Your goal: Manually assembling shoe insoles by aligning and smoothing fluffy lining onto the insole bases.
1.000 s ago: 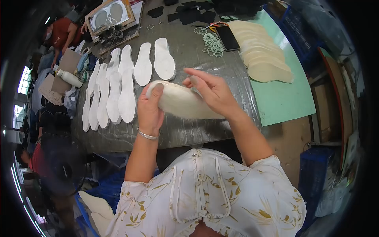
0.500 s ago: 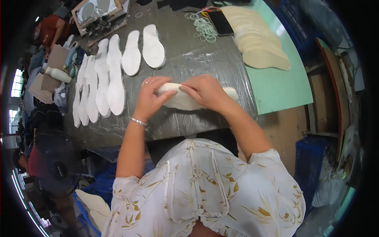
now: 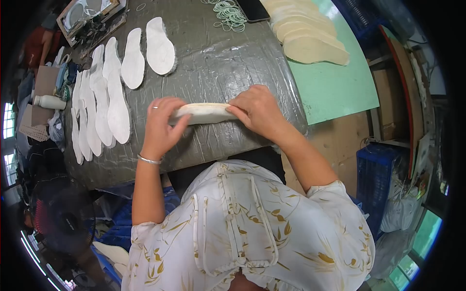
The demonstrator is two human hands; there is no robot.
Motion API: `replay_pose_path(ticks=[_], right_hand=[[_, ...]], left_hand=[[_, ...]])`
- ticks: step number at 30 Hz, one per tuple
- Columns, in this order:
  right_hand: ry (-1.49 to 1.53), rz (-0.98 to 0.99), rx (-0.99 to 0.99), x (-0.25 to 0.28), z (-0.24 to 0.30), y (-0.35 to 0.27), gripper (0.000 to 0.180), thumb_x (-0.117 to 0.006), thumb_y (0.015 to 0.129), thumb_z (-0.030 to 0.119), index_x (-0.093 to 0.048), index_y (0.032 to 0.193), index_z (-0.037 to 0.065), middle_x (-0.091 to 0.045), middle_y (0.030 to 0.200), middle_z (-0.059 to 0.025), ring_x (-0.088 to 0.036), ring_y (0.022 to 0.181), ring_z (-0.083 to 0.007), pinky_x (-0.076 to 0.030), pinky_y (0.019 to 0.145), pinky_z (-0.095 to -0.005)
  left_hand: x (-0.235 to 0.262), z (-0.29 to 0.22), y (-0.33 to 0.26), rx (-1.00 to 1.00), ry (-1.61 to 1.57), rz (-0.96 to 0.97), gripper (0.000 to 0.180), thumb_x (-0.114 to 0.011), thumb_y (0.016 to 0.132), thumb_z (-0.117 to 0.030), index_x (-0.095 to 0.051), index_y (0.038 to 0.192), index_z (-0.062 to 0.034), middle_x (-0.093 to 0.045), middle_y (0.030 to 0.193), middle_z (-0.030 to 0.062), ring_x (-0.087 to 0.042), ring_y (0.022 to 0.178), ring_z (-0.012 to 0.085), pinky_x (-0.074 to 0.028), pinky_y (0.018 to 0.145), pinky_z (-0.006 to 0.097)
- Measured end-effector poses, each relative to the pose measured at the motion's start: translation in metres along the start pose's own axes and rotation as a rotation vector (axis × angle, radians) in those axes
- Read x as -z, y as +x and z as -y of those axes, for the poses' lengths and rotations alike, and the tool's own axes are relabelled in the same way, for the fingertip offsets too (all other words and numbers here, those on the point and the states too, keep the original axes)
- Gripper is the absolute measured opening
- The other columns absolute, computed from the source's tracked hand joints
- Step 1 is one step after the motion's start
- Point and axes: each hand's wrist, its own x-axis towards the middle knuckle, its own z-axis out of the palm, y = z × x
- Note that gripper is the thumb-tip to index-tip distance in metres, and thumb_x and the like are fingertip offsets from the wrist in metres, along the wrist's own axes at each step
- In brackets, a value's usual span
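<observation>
Between both hands I hold white and cream insoles (image 3: 206, 115) pressed together, tilted with their long edge facing up over the near part of the table. My left hand (image 3: 164, 125) is closed around one end. At the other end, the thumb and fingers of my right hand (image 3: 257, 110) pinch the top edge. How many layers are in the bundle I cannot tell. White fuzzy-edged insoles (image 3: 115, 92) lie in an overlapping row to the left, with two single ones, one of them a white insole (image 3: 160, 46), beyond my left hand.
The table (image 3: 204, 63) has a dark plastic cover. Pale green rubber bands (image 3: 230, 17) and a black phone (image 3: 252, 9) lie at the back. A fanned stack of cream insoles (image 3: 313, 46) rests on a green board (image 3: 335, 94) at right. A fan (image 3: 65, 218) stands lower left.
Both hands have shifted and the bundle has turned so its edge runs straight between them. My left hand has moved toward the end. The whole view has shifted slightly.
</observation>
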Motion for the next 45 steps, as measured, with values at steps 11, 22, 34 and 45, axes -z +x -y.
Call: replay_pose_path(ticks=[11, 22, 34, 45], right_hand=[[0.565, -0.068, -0.45, 0.034, -0.036, -0.027, 0.029, -0.058, 0.095, 0.02, -0.067, 0.112, -0.002, -0.069, 0.105, -0.0177, -0.066, 0.095, -0.03, -0.051, 0.086, -0.0337], [0.501, 0.021, -0.323, 0.014, -0.041, -0.046, 0.034, -0.065, 0.09, 0.024, -0.064, 0.118, 0.004, -0.068, 0.109, -0.0146, -0.065, 0.093, -0.0282, -0.048, 0.087, -0.0359], [1.147, -0.326, -0.553, 0.043, -0.02, -0.044, 0.032, -0.056, 0.1, 0.027, -0.066, 0.11, -0.002, -0.068, 0.099, -0.0043, -0.062, 0.089, -0.0101, -0.051, 0.083, -0.0271], [0.437, -0.334, -0.164, 0.062, -0.015, -0.041, 0.061, -0.062, 0.091, 0.011, -0.037, 0.147, 0.003, -0.041, 0.149, -0.0159, -0.047, 0.131, -0.0293, -0.039, 0.105, -0.0364]], left_hand=[[-0.021, -0.042, 0.024, -0.102, 0.093, 0.133, 0.01, -0.068, 0.087, -0.017, -0.072, 0.094, -0.0107, -0.066, 0.084, 0.0016, -0.062, 0.079, 0.021, -0.038, 0.1, 0.045], [-0.021, -0.044, 0.026, -0.153, 0.153, 0.162, 0.016, -0.07, 0.082, -0.016, -0.069, 0.097, -0.0089, -0.062, 0.085, 0.0049, -0.059, 0.081, 0.0264, -0.041, 0.084, 0.038], [-0.019, -0.05, 0.06, 0.283, -0.566, 0.285, 0.02, -0.063, 0.092, -0.012, -0.069, 0.104, 0.0028, -0.069, 0.089, 0.0056, -0.059, 0.077, 0.0101, -0.046, 0.069, 0.024], [-0.041, -0.021, 0.056, 0.711, -1.322, 0.42, 0.03, -0.054, 0.099, -0.02, -0.059, 0.117, 0.0033, -0.066, 0.092, 0.0032, -0.063, 0.075, 0.0096, -0.051, 0.065, 0.023]])
